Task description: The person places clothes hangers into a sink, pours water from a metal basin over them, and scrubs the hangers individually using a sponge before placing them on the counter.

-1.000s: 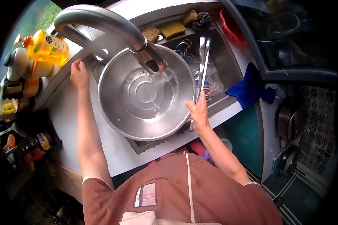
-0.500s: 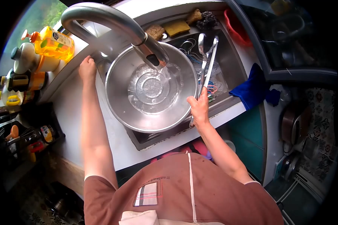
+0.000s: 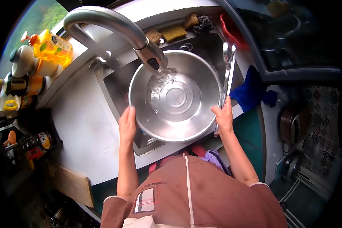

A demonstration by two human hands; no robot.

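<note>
A round stainless steel basin (image 3: 201, 117) sits over the sink, with rippling water (image 3: 161, 81) in it below the faucet (image 3: 150, 53). My left hand (image 3: 127, 125) grips the basin's left rim, fingers pressed together at the edge. On the opposite side, my right hand (image 3: 225, 117) has its thumb over the right rim. Long metal tongs (image 3: 229, 72) are held in that same hand, their jaws pointing away from me beside the basin. The basin hides much of the sink (image 3: 142, 146).
Sponges (image 3: 173, 32) and a dark scrubber (image 3: 203, 24) line the back ledge near a red bowl (image 3: 231, 30). A blue cloth (image 3: 249, 89) lies at the right edge. Soap (image 3: 53, 47) and other bottles stand left; a cutting board (image 3: 72, 182) leans below the counter.
My left hand has come from near the faucet base to the basin's left rim. The basin has shifted right, and my right hand and the tongs have moved right with it.
</note>
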